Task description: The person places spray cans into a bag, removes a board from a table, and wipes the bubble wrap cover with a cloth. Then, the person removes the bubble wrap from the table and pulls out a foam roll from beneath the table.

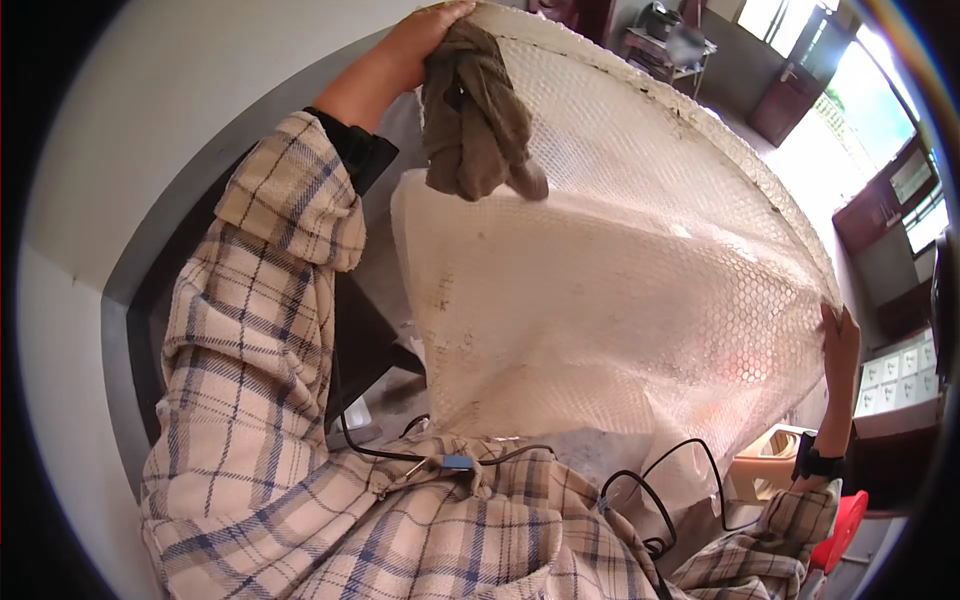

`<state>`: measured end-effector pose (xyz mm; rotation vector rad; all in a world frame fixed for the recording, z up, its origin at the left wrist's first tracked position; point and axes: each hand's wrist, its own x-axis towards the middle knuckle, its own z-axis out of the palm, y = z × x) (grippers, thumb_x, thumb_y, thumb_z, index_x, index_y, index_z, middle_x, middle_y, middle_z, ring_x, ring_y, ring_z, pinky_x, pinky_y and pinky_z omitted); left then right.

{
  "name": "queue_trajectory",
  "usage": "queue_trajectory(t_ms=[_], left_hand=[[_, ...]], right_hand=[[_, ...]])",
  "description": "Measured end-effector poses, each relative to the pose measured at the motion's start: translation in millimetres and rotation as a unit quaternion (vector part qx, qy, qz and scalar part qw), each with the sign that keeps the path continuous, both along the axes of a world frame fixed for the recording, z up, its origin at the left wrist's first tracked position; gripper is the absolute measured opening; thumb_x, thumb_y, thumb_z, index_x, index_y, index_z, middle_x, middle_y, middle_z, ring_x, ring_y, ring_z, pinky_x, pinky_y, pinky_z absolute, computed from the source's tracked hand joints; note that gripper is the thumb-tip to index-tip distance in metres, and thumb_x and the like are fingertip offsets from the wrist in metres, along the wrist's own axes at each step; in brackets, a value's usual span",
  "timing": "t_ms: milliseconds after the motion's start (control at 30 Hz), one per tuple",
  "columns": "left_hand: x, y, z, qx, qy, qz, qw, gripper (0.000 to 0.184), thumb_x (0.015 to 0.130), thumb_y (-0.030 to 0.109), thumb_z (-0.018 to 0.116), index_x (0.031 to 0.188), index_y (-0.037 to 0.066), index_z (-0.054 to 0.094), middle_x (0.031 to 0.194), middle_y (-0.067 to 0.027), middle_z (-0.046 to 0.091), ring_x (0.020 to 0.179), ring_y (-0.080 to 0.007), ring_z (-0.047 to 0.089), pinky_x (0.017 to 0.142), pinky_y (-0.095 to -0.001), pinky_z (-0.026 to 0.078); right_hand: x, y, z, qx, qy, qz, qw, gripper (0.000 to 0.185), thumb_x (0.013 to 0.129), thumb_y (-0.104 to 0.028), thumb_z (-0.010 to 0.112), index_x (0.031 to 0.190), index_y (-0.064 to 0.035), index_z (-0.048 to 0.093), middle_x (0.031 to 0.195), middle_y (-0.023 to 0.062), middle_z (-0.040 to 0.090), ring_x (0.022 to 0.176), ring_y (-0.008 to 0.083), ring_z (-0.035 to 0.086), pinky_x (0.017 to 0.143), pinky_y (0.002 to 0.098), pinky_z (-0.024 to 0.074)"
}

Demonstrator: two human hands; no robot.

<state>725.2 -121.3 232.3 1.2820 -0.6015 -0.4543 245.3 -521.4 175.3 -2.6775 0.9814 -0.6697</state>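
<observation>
A large sheet of bubble wrap (620, 290) spreads in front of my body, its thick folded edge arching from top left to the right. My left hand (440, 22) is closed on the top left of that edge, with a crumpled brown cloth (475, 115) hanging down from it over the sheet. At the far right, my right hand (838, 335) has its fingers closed on the other end of the edge. The sheet hangs between both hands, wrinkled and semi-transparent.
Black cables (650, 480) run across my plaid shirt. A red object (842, 530) and a light wooden item (765, 460) stand at lower right. Behind the sheet are a small table (668, 50) with things on it, dark red doors (787, 100) and a pale wall (110, 150) at left.
</observation>
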Motion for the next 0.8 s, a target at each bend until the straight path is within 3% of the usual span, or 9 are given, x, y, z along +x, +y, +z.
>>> queue_trajectory(t_ms=[367,433,500,533,567,600,700,767,800], left_hand=[[5.6,29.0,-41.4,-0.009,0.042,0.040,0.998,0.024,0.089,0.028,0.054,0.098,0.007,0.059,0.089,-0.0065,0.062,0.073,-0.0181,0.061,0.064,-0.0366,0.053],[16.4,32.8,-47.1,-0.001,-0.098,0.113,0.989,0.023,0.088,0.028,0.055,0.097,0.007,0.058,0.090,-0.0075,0.061,0.072,-0.0192,0.061,0.060,-0.0373,0.054],[-7.1,42.4,-33.4,0.019,0.085,0.097,0.991,0.027,0.087,0.029,0.057,0.103,0.007,0.057,0.097,-0.0096,0.059,0.078,-0.0207,0.061,0.063,-0.0391,0.054],[18.9,47.9,-49.6,0.019,0.044,0.050,0.998,0.050,0.084,0.034,0.060,0.126,0.010,0.047,0.116,-0.0109,0.055,0.102,-0.0195,0.054,0.087,-0.0484,0.045],[19.7,50.7,-55.4,0.023,0.048,0.047,0.997,0.050,0.084,0.034,0.060,0.126,0.010,0.047,0.116,-0.0109,0.055,0.102,-0.0195,0.054,0.087,-0.0484,0.045],[12.6,55.2,-63.1,0.030,0.083,0.048,0.995,0.040,0.085,0.034,0.059,0.114,0.008,0.054,0.107,-0.0086,0.059,0.093,-0.0191,0.058,0.083,-0.0406,0.048],[32.0,61.3,-118.7,0.068,0.172,0.013,0.983,0.033,0.086,0.032,0.057,0.106,0.005,0.060,0.099,-0.0049,0.063,0.084,-0.0179,0.063,0.078,-0.0337,0.050],[-1.7,68.8,-120.0,0.143,0.010,0.014,0.990,0.025,0.087,0.029,0.057,0.103,0.009,0.062,0.093,-0.0041,0.064,0.084,-0.0142,0.062,0.078,-0.0298,0.049],[-9.0,73.0,-120.9,0.096,0.066,0.015,0.993,0.024,0.087,0.026,0.057,0.102,0.009,0.062,0.093,-0.0030,0.064,0.085,-0.0134,0.061,0.078,-0.0299,0.049]], right_hand=[[-1.9,43.3,6.0,-0.068,-0.010,-0.053,0.996,0.035,0.080,-0.028,0.067,0.092,0.0041,0.060,0.061,0.0061,0.055,0.057,0.0110,0.045,0.055,0.0284,0.0387],[4.7,47.8,9.2,-0.096,-0.036,-0.011,0.995,0.035,0.080,-0.028,0.068,0.095,0.0030,0.060,0.067,0.0082,0.059,0.061,0.0123,0.049,0.060,0.0285,0.0416],[11.9,48.6,12.7,-0.080,-0.025,-0.024,0.996,0.034,0.081,-0.028,0.066,0.099,0.0005,0.061,0.079,0.0124,0.063,0.069,0.0178,0.057,0.068,0.0302,0.0444],[17.0,48.7,12.3,-0.087,-0.054,-0.048,0.994,0.031,0.083,-0.026,0.063,0.101,-0.0007,0.061,0.085,0.0143,0.064,0.075,0.0212,0.059,0.072,0.0314,0.0450],[20.5,50.2,11.3,-0.098,-0.084,-0.073,0.989,0.028,0.086,-0.025,0.059,0.103,-0.0019,0.062,0.091,0.0161,0.064,0.081,0.0246,0.061,0.076,0.0327,0.0457],[15.1,53.5,-5.6,-0.288,-0.020,-0.016,0.957,0.024,0.090,-0.018,0.050,0.104,-0.0026,0.062,0.097,0.0169,0.063,0.092,0.0290,0.059,0.083,0.0350,0.0453],[-15.0,-1.7,-177.7,0.101,0.191,0.007,0.976,0.022,0.087,-0.017,0.054,0.100,-0.0016,0.064,0.090,0.0135,0.065,0.083,0.0231,0.061,0.072,0.0346,0.0467],[-11.0,18.2,-167.7,0.191,0.117,0.064,0.972,0.016,0.084,-0.014,0.057,0.092,-0.0031,0.065,0.076,0.0090,0.064,0.061,0.0239,0.059,0.059,0.0336,0.0452],[-1.1,22.5,-139.4,0.032,0.098,0.093,0.990,0.015,0.085,-0.011,0.055,0.093,-0.0034,0.065,0.078,0.0094,0.064,0.064,0.0228,0.059,0.060,0.0325,0.0456]])
